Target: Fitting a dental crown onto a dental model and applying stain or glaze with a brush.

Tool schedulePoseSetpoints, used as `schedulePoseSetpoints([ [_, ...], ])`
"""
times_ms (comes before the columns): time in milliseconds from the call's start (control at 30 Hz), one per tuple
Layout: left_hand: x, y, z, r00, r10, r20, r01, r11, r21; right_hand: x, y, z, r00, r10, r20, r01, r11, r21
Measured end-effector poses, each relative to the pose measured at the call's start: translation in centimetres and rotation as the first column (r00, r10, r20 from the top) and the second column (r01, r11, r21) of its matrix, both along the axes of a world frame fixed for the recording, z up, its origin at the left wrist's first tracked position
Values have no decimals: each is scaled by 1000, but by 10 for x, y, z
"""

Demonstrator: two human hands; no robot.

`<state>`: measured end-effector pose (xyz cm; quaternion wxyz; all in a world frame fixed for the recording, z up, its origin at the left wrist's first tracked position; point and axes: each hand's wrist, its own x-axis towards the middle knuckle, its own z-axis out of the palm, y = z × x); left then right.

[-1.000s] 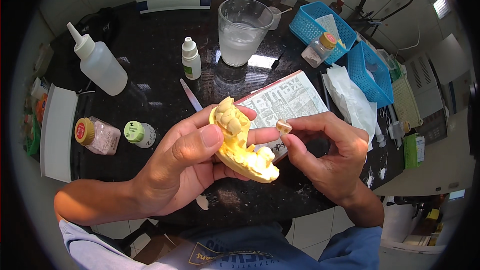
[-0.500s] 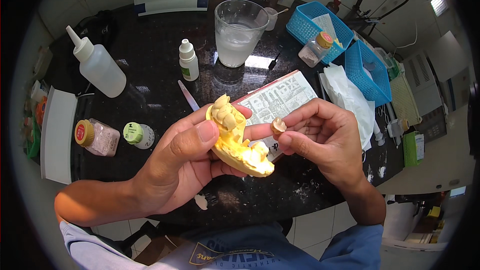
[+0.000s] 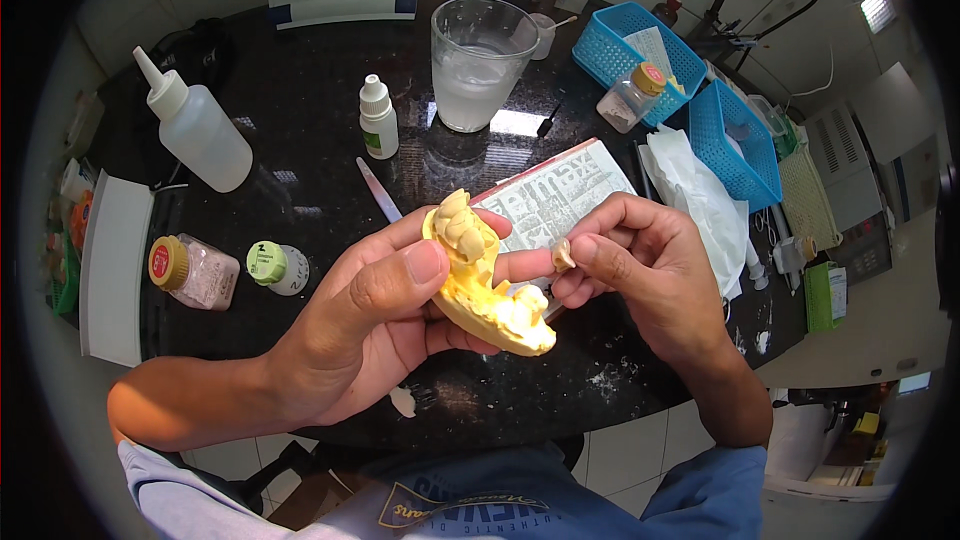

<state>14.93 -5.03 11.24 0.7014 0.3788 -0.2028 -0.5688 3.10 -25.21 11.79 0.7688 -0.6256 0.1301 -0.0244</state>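
My left hand (image 3: 375,305) is closed round a yellow plaster dental model (image 3: 480,300), its thumb pressed to the side near the molars. The model is tilted, with a row of teeth at its upper end and a gap along the middle. Just right of it, my right hand (image 3: 645,275) pinches a small tooth-coloured dental crown (image 3: 563,256) between thumb and fingers. A fingertip of my left hand reaches to the crown and seems to touch it. The crown and the model are apart.
Behind the hands lie a printed pad (image 3: 570,190) and a spatula (image 3: 378,190). Further back stand a glass of cloudy liquid (image 3: 475,90), a small dropper bottle (image 3: 378,120) and a squeeze bottle (image 3: 205,135). Powder jars (image 3: 205,275) stand left; blue baskets (image 3: 735,145) stand right.
The crown has been turned in my right fingers and now shows more of its side. My left hand has shifted slightly right with the dental model.
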Motion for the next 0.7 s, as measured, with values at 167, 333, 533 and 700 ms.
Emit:
schedulePoseSetpoints([
  [167, -1, -1, 0, 1000, -1, -7, 1, 1000, -24, 0, -1, -1, 1000, 9, 19, -9, 1000, -14],
  [333, -1, -3, 3, 997, 42, 61, -43, 999, 13, -1, -1, 5, 998, -40, 45, 38, 998, 46],
  [533, -4, -3, -5, 977, 139, 160, -145, 989, 26, -6, -3, 8, 995, -61, 74, 57, 997, 55],
  [700, 0, -3, -7, 980, 103, 169, -111, 993, 41, -5, 6, 13, 996, -20, 90, 19, 1000, 5],
])
